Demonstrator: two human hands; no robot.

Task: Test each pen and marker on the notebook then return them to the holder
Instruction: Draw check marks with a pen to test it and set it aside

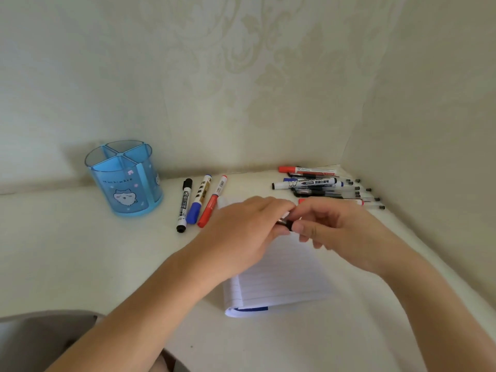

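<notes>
Both hands meet above the lined notebook (pixel 281 275) on the white table. My left hand (pixel 241 232) and my right hand (pixel 322 224) both pinch one marker (pixel 285 223), of which only a short dark and silver part shows between the fingers. The blue pen holder (pixel 124 181) with a cat picture stands at the back left, and no pens show inside it. Three markers lie side by side between holder and notebook: black (pixel 183 205), blue (pixel 199 200), red (pixel 212 201). A pile of pens and markers (pixel 322 186) lies at the back right.
Walls close the corner behind and to the right of the table (pixel 80 251). A grey surface (pixel 40 339) shows at the bottom left, below the table edge.
</notes>
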